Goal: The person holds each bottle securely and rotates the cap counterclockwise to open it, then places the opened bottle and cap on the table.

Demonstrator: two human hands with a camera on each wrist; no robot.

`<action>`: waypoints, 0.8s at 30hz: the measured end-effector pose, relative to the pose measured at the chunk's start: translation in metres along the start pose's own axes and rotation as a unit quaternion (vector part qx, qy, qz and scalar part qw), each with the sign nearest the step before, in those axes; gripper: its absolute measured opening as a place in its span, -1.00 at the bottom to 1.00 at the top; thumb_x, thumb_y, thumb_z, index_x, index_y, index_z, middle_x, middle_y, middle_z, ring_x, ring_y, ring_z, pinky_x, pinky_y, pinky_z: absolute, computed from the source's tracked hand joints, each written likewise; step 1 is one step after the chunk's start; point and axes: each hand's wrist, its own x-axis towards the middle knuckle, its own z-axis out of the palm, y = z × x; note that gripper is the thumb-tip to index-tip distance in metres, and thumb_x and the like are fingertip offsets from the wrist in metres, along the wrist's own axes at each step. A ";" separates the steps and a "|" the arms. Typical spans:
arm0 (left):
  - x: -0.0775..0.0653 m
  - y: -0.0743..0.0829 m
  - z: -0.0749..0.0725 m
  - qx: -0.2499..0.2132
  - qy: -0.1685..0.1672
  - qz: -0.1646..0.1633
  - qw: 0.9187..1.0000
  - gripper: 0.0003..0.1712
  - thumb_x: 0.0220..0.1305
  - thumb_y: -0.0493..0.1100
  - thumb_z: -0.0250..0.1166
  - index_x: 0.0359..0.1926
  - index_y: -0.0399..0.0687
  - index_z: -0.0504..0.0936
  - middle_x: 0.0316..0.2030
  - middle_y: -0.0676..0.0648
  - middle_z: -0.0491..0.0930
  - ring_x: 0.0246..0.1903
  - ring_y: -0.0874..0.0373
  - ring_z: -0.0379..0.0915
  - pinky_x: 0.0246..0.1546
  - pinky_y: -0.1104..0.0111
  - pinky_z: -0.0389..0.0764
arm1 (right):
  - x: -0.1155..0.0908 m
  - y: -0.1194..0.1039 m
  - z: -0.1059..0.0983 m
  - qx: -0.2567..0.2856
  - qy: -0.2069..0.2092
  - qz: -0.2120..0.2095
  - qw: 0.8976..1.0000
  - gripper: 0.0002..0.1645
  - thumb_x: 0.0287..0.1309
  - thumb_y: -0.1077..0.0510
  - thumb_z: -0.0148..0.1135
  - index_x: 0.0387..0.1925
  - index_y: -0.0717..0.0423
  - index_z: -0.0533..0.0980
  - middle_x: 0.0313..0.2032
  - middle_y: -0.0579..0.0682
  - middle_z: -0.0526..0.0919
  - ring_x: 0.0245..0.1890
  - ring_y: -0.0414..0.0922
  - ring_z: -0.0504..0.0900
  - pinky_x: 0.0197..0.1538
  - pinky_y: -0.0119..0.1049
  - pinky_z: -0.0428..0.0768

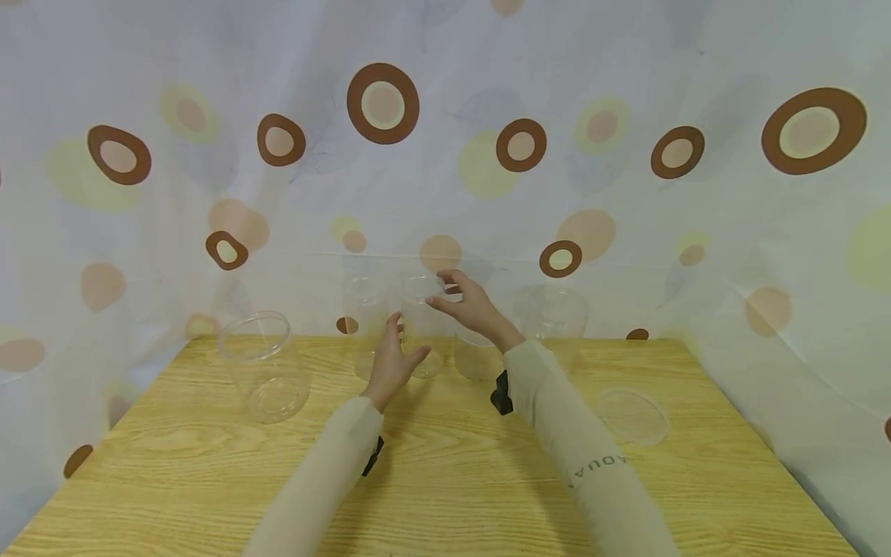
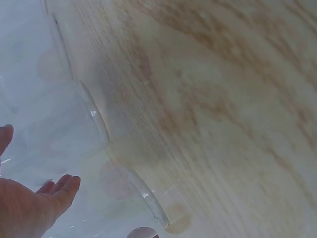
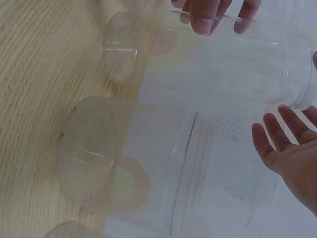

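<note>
A tall clear plastic jar (image 1: 422, 344) stands upright at the back of the wooden table, between my two hands. My left hand (image 1: 391, 365) is low beside it, thumb and fingers spread apart. Up at the jar's top edge, my right hand (image 1: 476, 308) is held with loosely bent fingers. In the right wrist view, the right hand's spread fingers (image 3: 282, 144) lie close to the rim of the clear jar (image 3: 228, 64), and left-hand fingertips (image 3: 202, 25) overlap its side. The left wrist view shows the left hand (image 2: 29, 206) with relaxed fingers in front of clear jar walls.
Another tall clear jar (image 1: 366, 348) is just to the left. Right of the middle stand a shorter clear container (image 1: 476, 360) and a wide clear jar (image 1: 557, 309). An open-topped clear container (image 1: 261, 371) is at the left, and a flat clear disc (image 1: 633, 416) lies at the right.
</note>
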 end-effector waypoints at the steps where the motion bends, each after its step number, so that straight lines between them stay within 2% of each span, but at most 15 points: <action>1: 0.000 0.000 0.000 0.003 0.000 0.000 1.000 -0.09 0.14 -0.14 0.30 0.36 -0.17 -0.06 0.26 -0.32 0.19 0.24 -0.19 0.17 0.16 -0.03 0.31 | 0.000 0.000 0.000 0.000 0.001 0.001 1.000 -0.31 0.16 -0.05 0.17 0.26 0.04 0.21 0.26 0.09 0.28 0.18 0.07 0.36 0.13 -0.01 0.42; 11: 0.003 0.003 0.001 0.013 0.005 0.000 1.000 -0.10 0.13 -0.10 0.30 0.35 -0.19 -0.02 0.27 -0.29 0.16 0.25 -0.16 0.16 0.17 -0.01 0.31 | -0.002 -0.002 0.001 0.016 0.016 -0.004 1.000 -0.33 0.14 -0.01 0.20 0.24 0.07 0.22 0.20 0.12 0.32 0.15 0.07 0.40 0.10 -0.05 0.46; 15: 0.002 0.005 0.001 0.022 0.006 0.010 1.000 -0.10 0.12 -0.10 0.31 0.33 -0.21 -0.01 0.24 -0.31 0.19 0.23 -0.18 0.18 0.16 0.00 0.33 | -0.005 -0.003 0.000 0.026 0.019 -0.006 0.999 -0.32 0.13 -0.01 0.21 0.24 0.07 0.23 0.19 0.12 0.33 0.15 0.07 0.40 0.10 -0.05 0.46; 24: -0.005 0.011 -0.005 0.010 -0.005 0.029 1.000 -0.13 0.13 -0.09 0.31 0.33 -0.21 0.02 0.18 -0.34 0.26 0.13 -0.23 0.30 0.07 0.01 0.41 | -0.011 -0.007 -0.006 0.029 0.014 -0.018 0.999 -0.30 0.12 -0.01 0.22 0.24 0.10 0.22 0.19 0.13 0.31 0.13 0.08 0.40 0.10 -0.04 0.46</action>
